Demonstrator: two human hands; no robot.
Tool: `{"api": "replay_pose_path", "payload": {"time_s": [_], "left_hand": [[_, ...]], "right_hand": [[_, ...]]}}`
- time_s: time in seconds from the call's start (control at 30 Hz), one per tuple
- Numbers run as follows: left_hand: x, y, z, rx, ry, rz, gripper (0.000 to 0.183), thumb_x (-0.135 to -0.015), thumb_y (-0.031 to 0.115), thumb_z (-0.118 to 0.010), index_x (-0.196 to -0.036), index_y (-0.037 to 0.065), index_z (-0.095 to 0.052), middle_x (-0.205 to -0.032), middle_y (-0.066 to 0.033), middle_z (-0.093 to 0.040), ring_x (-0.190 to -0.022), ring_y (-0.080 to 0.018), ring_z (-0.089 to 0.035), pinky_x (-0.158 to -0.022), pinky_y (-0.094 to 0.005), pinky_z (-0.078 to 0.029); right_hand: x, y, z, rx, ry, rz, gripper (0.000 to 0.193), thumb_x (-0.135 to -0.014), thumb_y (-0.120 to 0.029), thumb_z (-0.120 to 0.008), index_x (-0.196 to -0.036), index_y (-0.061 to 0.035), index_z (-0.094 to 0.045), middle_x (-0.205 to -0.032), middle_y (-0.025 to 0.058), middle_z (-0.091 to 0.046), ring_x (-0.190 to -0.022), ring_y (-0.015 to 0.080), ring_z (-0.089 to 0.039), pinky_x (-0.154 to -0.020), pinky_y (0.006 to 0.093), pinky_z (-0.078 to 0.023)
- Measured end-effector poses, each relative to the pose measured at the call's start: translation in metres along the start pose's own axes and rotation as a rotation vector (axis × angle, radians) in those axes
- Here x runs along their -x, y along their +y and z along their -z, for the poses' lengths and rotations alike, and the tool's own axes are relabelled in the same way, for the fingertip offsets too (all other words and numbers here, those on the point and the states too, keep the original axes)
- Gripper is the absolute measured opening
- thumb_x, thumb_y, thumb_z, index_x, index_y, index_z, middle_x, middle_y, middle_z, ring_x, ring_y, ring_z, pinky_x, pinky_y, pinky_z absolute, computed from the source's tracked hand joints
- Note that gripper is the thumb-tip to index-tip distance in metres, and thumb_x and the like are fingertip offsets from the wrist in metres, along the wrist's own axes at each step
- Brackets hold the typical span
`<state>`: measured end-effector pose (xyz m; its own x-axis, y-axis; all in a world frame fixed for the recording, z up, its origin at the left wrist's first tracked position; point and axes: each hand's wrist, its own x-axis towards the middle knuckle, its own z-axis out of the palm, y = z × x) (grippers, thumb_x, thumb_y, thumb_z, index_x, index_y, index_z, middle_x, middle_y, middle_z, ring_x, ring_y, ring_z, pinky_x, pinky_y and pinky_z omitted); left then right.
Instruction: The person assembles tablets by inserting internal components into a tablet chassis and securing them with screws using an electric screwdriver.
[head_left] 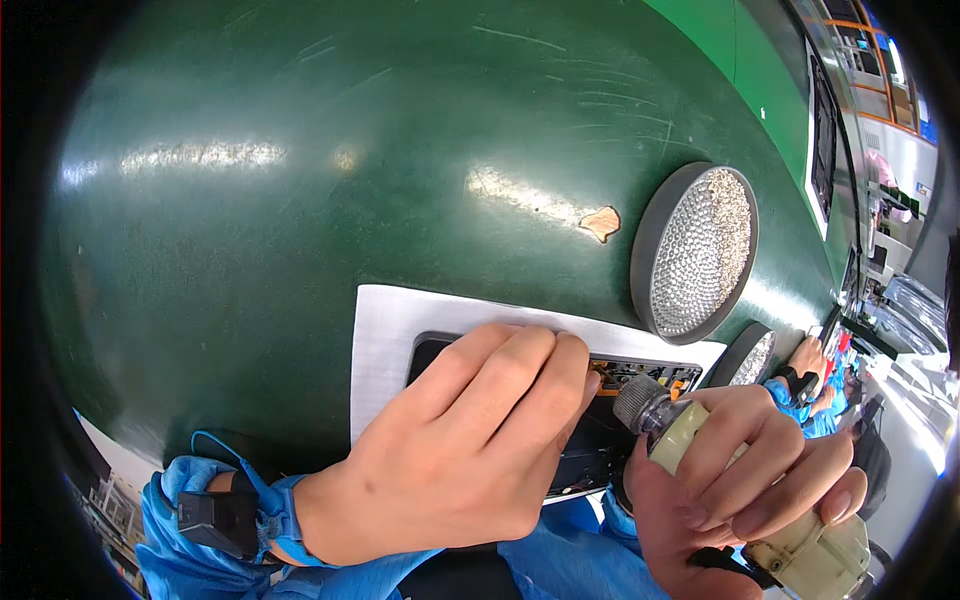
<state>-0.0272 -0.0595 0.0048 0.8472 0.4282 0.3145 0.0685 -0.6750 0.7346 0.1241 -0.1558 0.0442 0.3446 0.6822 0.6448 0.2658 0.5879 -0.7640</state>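
An opened flat black electronic device point(590, 455) lies on a white sheet point(378, 350), its inner parts showing along the far edge. My left hand point(470, 440) rests over it with the fingers closed together. Its fingertips point down into the device, and whatever they pinch is hidden. My right hand point(740, 470) is wrapped round a pale yellow-green electric screwdriver point(680, 435). The tool's knurled metal collar point(640, 402) is tilted toward the device, close to my left fingertips. The bit's tip cannot be seen.
A round grey tray point(648, 215) with a dimpled bottom holds many tiny screw-like pieces beyond the sheet. Another round tray point(735, 350) stands right of it. A chipped patch point(601, 223) marks the green table point(300, 230). Another person's hand point(808, 358) is farther right.
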Motion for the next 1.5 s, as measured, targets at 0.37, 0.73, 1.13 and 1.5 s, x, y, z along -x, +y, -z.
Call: {"api": "replay_pose_path", "payload": {"time_s": [0.37, 0.73, 1.13, 1.5], "left_hand": [[0.001, -0.002, 0.005, 0.0, 0.0, 0.008, 0.033, -0.076, 0.008, -0.09, -0.101, -0.008, -0.076, -0.116, -0.0108, -0.07, -0.102, -0.0307, -0.066, -0.085, -0.0402, -0.054], [0.0, 0.002, 0.012, 0.081, 0.071, -0.045, 0.028, -0.076, 0.008, -0.088, -0.097, -0.007, -0.076, -0.113, -0.0124, -0.071, -0.1, -0.0326, -0.065, -0.081, -0.0439, -0.055], [-0.008, 0.002, 0.02, 0.063, 0.025, -0.164, 0.033, -0.064, 0.019, -0.095, -0.084, 0.006, -0.071, -0.084, -0.005, -0.06, -0.067, -0.0248, -0.055, -0.058, -0.039, -0.038], [-0.009, 0.011, 0.008, 0.469, -0.073, 0.074, 0.044, -0.069, 0.014, -0.099, -0.107, 0.001, -0.082, -0.095, -0.0091, -0.068, -0.071, -0.0209, -0.065, -0.06, -0.0302, -0.051]], "right_hand": [[-0.005, 0.001, -0.011, 0.019, -0.001, -0.003, 0.062, -0.108, -0.035, -0.068, -0.148, -0.001, -0.036, -0.105, 0.0059, -0.049, -0.07, 0.0139, -0.052, -0.048, 0.028, -0.046], [-0.027, -0.03, -0.007, -0.02, 0.027, 0.017, 0.054, -0.102, -0.045, -0.075, -0.126, -0.0058, -0.046, -0.102, 0.0022, -0.054, -0.071, 0.0118, -0.054, -0.058, 0.0236, -0.052], [-0.014, -0.039, -0.005, -0.12, 0.172, 0.078, 0.05, -0.098, -0.03, -0.082, -0.114, -0.0078, -0.04, -0.101, 0.0035, -0.051, -0.071, 0.0131, -0.058, -0.055, 0.0225, -0.052], [-0.012, -0.039, -0.011, -0.277, 0.375, 0.201, 0.043, -0.097, -0.024, -0.082, -0.107, -0.0102, -0.043, -0.096, -0.0003, -0.052, -0.07, 0.0097, -0.059, -0.051, 0.0217, -0.051]]}}
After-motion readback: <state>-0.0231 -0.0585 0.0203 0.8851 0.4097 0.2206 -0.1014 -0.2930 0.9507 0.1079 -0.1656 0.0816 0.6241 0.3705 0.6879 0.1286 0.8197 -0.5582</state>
